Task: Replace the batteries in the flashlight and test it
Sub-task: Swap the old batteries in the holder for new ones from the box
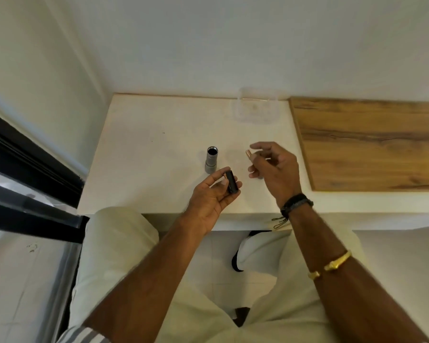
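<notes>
We hold both forearms out over the near edge of the white table (146, 157), which carries a wood panel (372, 142) along its 3 o'clock side. Our left hand (209, 201) is turned palm up, its fingers curled loosely, and it cradles a black cylindrical battery holder (231, 184) between the thumb and the fingertips; the grip is closed around that part. Our right hand (274, 169) is raised at 3 o'clock of the left hand, back of the hand toward the camera, with the index finger extended toward 10 o'clock and the remaining fingers bent. It pinches a small pale, gold-tipped object (250, 154), apparently a battery, between the thumb and fingers; blur prevents a firm identification. The silver flashlight body (211, 159) stands upright on the table, open end up, at 11 o'clock of the left hand and clear of both hands. A clear plastic container (255, 107) sits at the far edge of the table, at 12 o'clock of the right hand. The right wrist carries a dark band (296, 205), and the right forearm a gold bangle (332, 264).
</notes>
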Demonstrator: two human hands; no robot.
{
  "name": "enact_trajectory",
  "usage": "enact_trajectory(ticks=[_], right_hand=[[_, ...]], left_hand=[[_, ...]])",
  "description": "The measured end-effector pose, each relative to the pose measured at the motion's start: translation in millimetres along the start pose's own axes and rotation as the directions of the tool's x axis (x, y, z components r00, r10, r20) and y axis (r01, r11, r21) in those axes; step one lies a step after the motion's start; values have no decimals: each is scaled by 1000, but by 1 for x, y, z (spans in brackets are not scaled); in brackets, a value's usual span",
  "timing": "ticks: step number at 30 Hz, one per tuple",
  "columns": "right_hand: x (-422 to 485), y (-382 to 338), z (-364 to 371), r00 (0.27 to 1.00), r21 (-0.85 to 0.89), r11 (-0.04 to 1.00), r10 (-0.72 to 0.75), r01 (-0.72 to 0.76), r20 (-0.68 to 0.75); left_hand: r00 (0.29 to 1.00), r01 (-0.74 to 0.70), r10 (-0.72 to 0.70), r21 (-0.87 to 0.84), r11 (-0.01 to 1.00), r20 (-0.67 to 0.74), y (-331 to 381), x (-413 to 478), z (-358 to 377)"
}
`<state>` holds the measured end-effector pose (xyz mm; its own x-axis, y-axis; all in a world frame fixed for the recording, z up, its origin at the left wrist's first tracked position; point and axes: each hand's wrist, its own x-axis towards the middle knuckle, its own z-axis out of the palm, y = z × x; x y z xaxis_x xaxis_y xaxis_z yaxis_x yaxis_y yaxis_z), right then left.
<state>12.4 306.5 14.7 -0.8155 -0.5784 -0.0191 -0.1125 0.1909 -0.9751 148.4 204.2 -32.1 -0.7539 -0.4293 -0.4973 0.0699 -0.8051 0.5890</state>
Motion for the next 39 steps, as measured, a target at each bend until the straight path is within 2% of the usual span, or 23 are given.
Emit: enact_trajectory(ticks=[4, 8, 12, 16, 23, 28, 33, 39], right_hand=[[-33, 12, -3, 993, 185, 976, 115, -116, 13], [-46, 15, -7, 986, 214, 964, 146, -160, 80], [-52, 13, -6, 990, 110, 986, 122, -129, 65], [-58, 11, -3, 1000, -49, 999, -1, 2, 7], [-66, 5, 2, 972, -345, 909, -205, 234, 119], [-67, -1, 5, 942, -431, 840, -261, 329, 211], [-70, 1, 15, 936, -488, 799, -278, 350, 216], [-70, 5, 21, 941, -497, 800, -265, 337, 211]], left_hand=[[1000, 2, -3, 17, 1000, 22, 2, -9, -3], [999, 15, -17, 41, 999, 48, 4, -15, -6], [997, 5, -10, 68, 998, 75, 3, -19, -8], [996, -1, -7, 91, 996, 88, -1, -19, -10], [999, -12, 10, 77, 997, 31, -3, -16, -13], [1000, -19, 19, 84, 996, -2, -4, -15, -16], [999, -39, 43, 135, 990, -29, -7, -15, -16], [997, -58, 67, 164, 985, -48, -7, -17, -16]])
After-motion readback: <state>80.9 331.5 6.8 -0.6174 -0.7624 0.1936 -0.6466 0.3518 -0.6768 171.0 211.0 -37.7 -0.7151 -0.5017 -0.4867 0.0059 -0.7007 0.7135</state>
